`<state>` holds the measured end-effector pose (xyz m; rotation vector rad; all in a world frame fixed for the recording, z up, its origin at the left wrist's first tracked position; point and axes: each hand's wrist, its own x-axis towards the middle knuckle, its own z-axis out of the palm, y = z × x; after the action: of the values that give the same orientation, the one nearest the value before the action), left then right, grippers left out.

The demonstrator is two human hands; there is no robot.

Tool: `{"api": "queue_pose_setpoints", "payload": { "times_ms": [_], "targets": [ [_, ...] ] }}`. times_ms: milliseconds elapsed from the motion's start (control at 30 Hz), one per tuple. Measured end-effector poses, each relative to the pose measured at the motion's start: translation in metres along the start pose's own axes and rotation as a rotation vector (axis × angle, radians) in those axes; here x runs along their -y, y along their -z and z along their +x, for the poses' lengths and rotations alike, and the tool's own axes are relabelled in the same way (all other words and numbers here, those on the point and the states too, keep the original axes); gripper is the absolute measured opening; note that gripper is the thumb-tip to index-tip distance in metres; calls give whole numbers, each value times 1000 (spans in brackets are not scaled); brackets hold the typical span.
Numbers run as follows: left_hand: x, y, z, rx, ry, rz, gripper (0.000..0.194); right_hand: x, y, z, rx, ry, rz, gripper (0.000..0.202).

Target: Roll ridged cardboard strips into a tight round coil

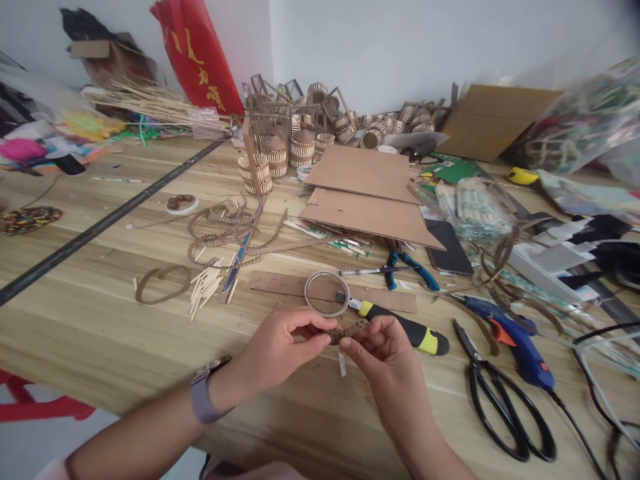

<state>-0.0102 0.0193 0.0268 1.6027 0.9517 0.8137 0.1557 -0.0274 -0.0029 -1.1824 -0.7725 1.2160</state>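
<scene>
Between the fingertips of my left hand point(293, 347) and my right hand point(387, 353) is a small, dark brown ridged strip point(345, 331), which looks like corrugated cardboard. Both hands are closed on it in a pinch, and fingers hide part of it. Just beyond the fingers lies a pale ring point(306, 293), like a tape roll core. A black and yellow utility knife point(400, 325) rests beside my right hand, its blade end touching or close to the ring. Under the ring runs a flat cardboard strip point(275, 283). A white scrap point(342, 365) lies below the held piece.
Black scissors point(500, 393) and a blue glue gun point(520, 340) lie right. Blue-handled pliers point(413, 268) and cardboard sheets point(365, 173) are farther back. Short wooden sticks point(205, 290) and curled brown strips point(215, 230) lie left. Several small stick baskets point(275, 153) stand by the wall.
</scene>
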Motion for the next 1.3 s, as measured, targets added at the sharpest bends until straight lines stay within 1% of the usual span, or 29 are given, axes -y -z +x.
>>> {"api": "queue_pose_setpoints", "payload": {
  "times_ms": [167,333,433,600,700,767,867,967,1033,1100,1167,1233,1300],
  "targets": [
    [-3,3,0,19,-1,45,18,-5,0,-2,12,11,-23,44],
    [-2,3,-1,48,-18,125,18,-7,2,-1,48,-30,-54,45],
    [-1,5,-1,89,-42,179,21,-9,2,-1,72,-48,-62,45],
    [-1,10,2,173,-147,355,22,-13,2,-2,117,-54,-96,41],
    [1,11,4,209,-213,454,25,-13,1,-2,120,-44,-137,41],
    [1,10,3,194,-228,477,27,-12,0,-1,101,-33,-137,41],
    [3,4,0,121,-215,498,33,-8,0,1,53,-8,-97,41],
    [6,-4,-6,59,-274,617,40,-5,0,2,3,20,-60,42],
    [8,-10,-10,76,-313,741,43,-4,-1,2,-18,28,-61,42],
    [11,-13,-12,93,-306,840,44,-3,-2,0,-24,36,-88,41],
    [11,-13,-12,102,-277,890,42,-3,-4,-2,-19,56,-131,39],
    [10,-11,-10,120,-251,870,36,-2,-5,-3,-12,87,-180,37],
    [7,-8,-7,147,-238,768,31,-1,-5,-5,4,121,-223,34]
  ]
}}
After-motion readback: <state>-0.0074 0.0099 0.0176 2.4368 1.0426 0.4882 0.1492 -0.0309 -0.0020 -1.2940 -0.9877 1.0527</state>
